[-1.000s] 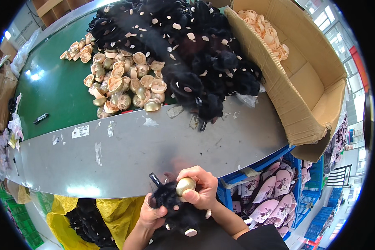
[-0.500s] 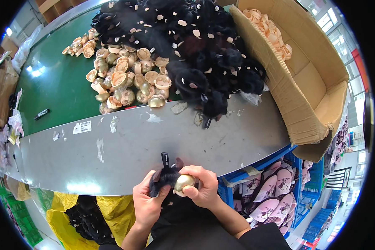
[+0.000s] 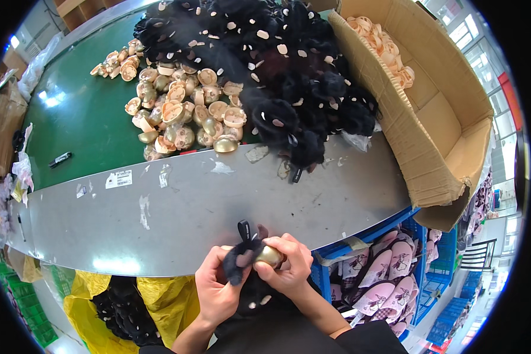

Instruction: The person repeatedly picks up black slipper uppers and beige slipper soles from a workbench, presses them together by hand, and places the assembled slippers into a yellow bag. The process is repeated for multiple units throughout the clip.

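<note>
From my end of the feed I saw both hands busy at the table's near edge, fingers clamped rather than apart. The left hand (image 3: 217, 282) had its thumb and fingers closed on a black plush (image 3: 240, 261), and the right hand (image 3: 289, 264) pinched a gold head (image 3: 270, 256) between thumb and fingers, pressed up against the plush's 3 o'clock side. I could not tell whether the two were joined, since fingers and fur covered the meeting point. A black loop (image 3: 244, 230) stood up from the plush at 12. Beyond the hands lay the bare metal of the table (image 3: 189, 224). Reckoning from the hands, I had a heap of gold and peach heads (image 3: 182, 112) at 11 o'clock, mostly on a green mat (image 3: 94, 133), and a marker (image 3: 60, 159) out at 10. A big pile of black plushes (image 3: 277, 71) filled 12. At between 1 and 2 stood an open carton (image 3: 383, 106) with peach parts (image 3: 386, 53) inside. Pink slippers (image 3: 374, 298) packed a blue crate (image 3: 319, 277) at 3, and a yellow bag (image 3: 168, 301) at 8 held more black fur (image 3: 125, 312).
</note>
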The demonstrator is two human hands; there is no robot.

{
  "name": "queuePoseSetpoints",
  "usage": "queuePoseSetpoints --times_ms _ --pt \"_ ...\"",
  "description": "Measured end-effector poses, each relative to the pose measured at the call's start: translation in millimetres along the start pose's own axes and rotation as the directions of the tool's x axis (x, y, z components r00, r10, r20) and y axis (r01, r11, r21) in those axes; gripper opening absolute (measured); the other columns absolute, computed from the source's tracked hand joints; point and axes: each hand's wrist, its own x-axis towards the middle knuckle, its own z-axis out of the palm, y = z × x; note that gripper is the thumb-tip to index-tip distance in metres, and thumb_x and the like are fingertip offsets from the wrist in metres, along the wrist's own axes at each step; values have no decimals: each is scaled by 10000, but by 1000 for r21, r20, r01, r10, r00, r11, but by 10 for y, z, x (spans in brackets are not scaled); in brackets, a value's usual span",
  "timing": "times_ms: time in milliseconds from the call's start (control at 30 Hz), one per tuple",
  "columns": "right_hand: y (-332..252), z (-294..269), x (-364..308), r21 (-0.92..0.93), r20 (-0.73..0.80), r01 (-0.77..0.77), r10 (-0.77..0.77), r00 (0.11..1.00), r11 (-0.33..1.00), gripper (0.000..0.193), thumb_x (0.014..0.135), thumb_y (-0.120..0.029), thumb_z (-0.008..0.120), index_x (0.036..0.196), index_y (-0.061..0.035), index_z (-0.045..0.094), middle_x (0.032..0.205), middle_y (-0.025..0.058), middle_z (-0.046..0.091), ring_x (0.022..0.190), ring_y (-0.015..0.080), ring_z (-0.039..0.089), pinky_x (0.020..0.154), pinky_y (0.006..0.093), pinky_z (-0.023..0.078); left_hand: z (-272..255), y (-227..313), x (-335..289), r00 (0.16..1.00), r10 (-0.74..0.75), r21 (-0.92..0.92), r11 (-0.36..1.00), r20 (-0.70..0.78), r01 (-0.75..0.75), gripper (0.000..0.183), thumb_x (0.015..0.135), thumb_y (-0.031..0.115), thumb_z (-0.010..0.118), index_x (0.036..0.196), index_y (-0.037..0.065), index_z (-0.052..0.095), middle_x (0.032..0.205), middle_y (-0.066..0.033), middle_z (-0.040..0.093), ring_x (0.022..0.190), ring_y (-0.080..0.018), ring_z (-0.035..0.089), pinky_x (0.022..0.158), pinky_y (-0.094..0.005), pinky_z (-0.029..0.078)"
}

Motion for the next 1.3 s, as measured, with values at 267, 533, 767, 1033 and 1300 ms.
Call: queuePoseSetpoints --times_ms 267,533,767,1033,1300 --pt "-111 -91 123 -106 169 -26 43 985 994 459 945 -312 744 1217 54 694 708 82 607 536 192 511 495 310 423 -27 -41 97 996 -10 -56 998 90 15 198 918 -24 723 1041 10 571 1069 -22 649 928 -44 572 832 -205 482" --pt "-45 -503 26 479 554 -720 463 692 502 737 877 -323 818 1436 36 498 1015 32 634 970 122 597 947 308 470 -57 20 109 945 -46 -157 982 324 102 188 909 -10 729 1050 6 607 1111 -58 626 992 -95 580 889 -258 476" --pt "50 -574 -8 405 870 -914 313 382 -9 759 784 -323 899 1371 2 543 1313 40 554 1221 146 529 1074 332 428 -80 20 59 917 -74 -224 959 391 173 158 909 -6 706 1021 -12 593 1045 -89 621 942 -122 572 838 -271 472" --pt "-197 -511 115 547 799 -832 241 551 92 435 768 -209 913 1039 -12 636 1110 24 501 1087 156 469 971 293 378 -91 101 55 926 15 -222 972 376 74 203 838 -2 749 972 4 596 1065 -114 588 913 -159 586 844 -304 489" --pt "-421 -468 292 280 202 -36 -22 979 959 290 657 -64 883 811 -31 639 881 82 596 770 259 558 686 346 477 31 287 198 883 239 74 954 404 -292 322 746 -63 753 977 36 551 1047 -114 505 971 -217 542 860 -320 480"
